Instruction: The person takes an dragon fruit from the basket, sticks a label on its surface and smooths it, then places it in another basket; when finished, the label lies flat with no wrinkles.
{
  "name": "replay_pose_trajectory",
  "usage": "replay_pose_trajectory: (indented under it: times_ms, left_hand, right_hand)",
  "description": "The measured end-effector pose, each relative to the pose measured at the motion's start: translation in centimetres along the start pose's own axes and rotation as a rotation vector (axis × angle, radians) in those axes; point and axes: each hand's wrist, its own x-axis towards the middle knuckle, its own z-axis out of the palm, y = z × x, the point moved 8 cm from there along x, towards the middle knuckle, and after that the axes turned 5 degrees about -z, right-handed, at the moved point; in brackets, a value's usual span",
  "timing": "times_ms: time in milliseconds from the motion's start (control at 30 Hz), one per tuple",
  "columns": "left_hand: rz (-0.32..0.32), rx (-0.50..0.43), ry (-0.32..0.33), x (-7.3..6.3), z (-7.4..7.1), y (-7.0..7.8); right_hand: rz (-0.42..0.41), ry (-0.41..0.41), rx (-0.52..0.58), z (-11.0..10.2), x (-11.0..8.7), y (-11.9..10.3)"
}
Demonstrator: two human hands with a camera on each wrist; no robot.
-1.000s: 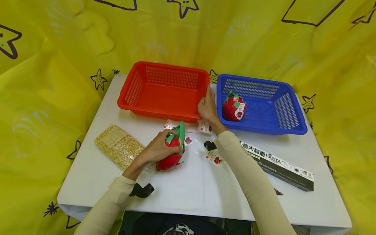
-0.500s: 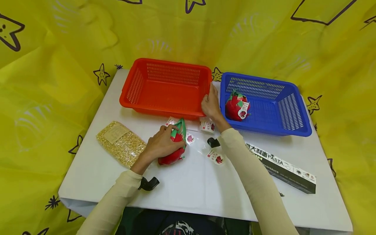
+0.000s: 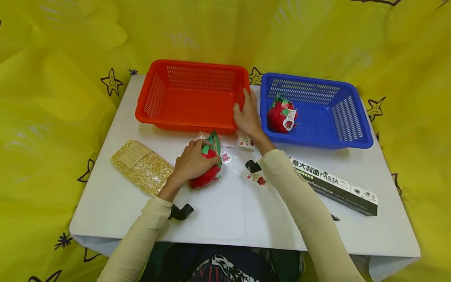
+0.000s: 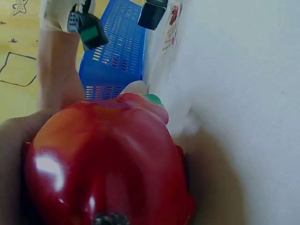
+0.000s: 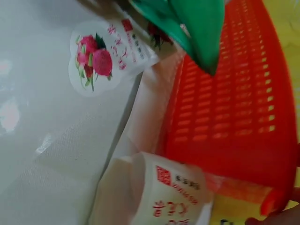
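Observation:
A glossy red dragon fruit (image 3: pixel 208 175) with green leaves lies on the white table, front-left of the red basket's near right corner. My left hand (image 3: pixel 192 162) grips it from the left and above. In the left wrist view, the dragon fruit (image 4: pixel 108 159) fills the lower left. My right hand (image 3: pixel 248 117) touches the right rim of the red basket (image 3: pixel 190 127), its thumb and fingers spread on either side. From the right wrist, only fingers show beside the corner of the red basket (image 5: pixel 220 159). How firmly they hold it is unclear.
The blue basket (image 3: pixel 317 143) at right holds another dragon fruit (image 3: pixel 280 116). A bag of corn kernels (image 3: pixel 142 166) lies at left, a pasta box (image 3: pixel 334 188) at right. Paper labels, including a dragon-fruit label (image 5: pixel 96 58), lie near the red basket.
The head view has shifted. My right thumb and fingers have spread apart at the red basket's rim. My left hand keeps its grip on the dragon fruit.

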Motion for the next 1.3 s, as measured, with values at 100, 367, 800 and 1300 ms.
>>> replay_pose_trajectory:
  times_ms: [100,367,800,1300]
  left_hand:
    - [-0.005,-0.001,0.009,0.0,0.0,-0.2]
    - [0.005,-0.033,0.053,0.2,-0.1,0.2]
    - [0.015,-0.07,0.041,0.0,0.5,0.2]
    - [0.04,-0.095,0.054,-0.2,0.5,0.2]
  right_hand:
    - [-0.087,0.028,-0.039,-0.3,-1.0,-2.0]
    - [-0.39,0.099,-0.096,-2.2,-5.9,-6.3]
    - [-0.27,-0.423,-0.374,-1.2,-14.4,2.2]
    - [-0.343,-0.372,-0.551,-1.9,-17.2,4.8]
